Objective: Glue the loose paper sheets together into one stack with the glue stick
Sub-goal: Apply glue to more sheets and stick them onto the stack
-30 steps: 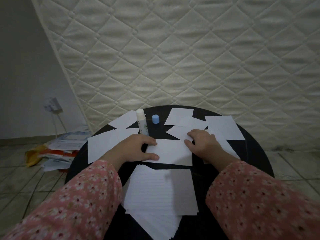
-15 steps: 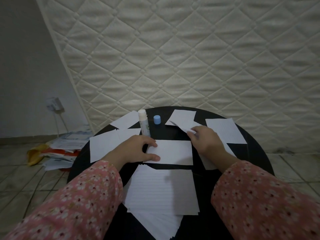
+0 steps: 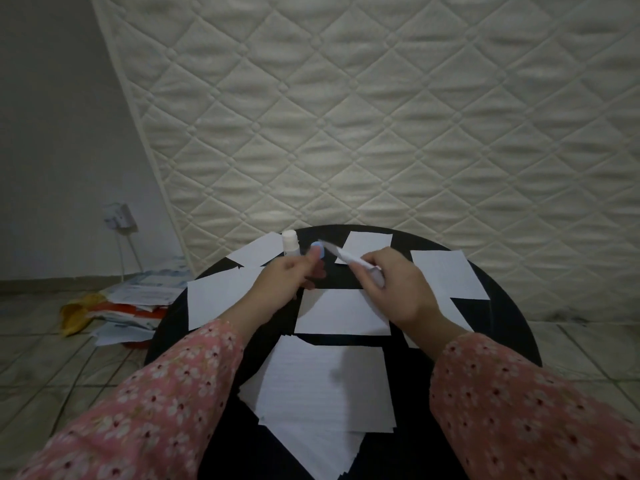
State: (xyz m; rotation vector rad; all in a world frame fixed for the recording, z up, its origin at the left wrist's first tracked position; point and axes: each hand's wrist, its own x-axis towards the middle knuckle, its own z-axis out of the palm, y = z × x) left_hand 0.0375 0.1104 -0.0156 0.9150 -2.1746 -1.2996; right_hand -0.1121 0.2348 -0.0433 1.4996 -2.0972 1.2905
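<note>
Held a loose sheet (image 3: 341, 257) pinched in the right grip (image 3: 394, 289), blurred and nearly edge-on, above the dark round surface (image 3: 502, 327), just right of the blue cap (image 3: 318, 252). Found the left grip (image 3: 287, 278) curled at centre frame with its thumb raised beside that cap; could not tell whether clamped on anything or merely close by. Found the glue stick (image 3: 289, 240) upright and uncapped at the upper-left rim of the surface, just above the left grip. Saw another sheet (image 3: 343, 311) flat below both grips, with the lined stack (image 3: 325, 393) at lower centre and more sheets scattered left and right. Judged the step in hand as bringing the pinched sheet to be glued. Seemed wise to lay it flat first, take the stick low on its barrel, and run glue along the edges and across the middle. Seemed wise also to square corners against the stack before pressing down, smoothing from the centre outward. Risked creasing so light a sheet through a one-corner pinch.
</note>
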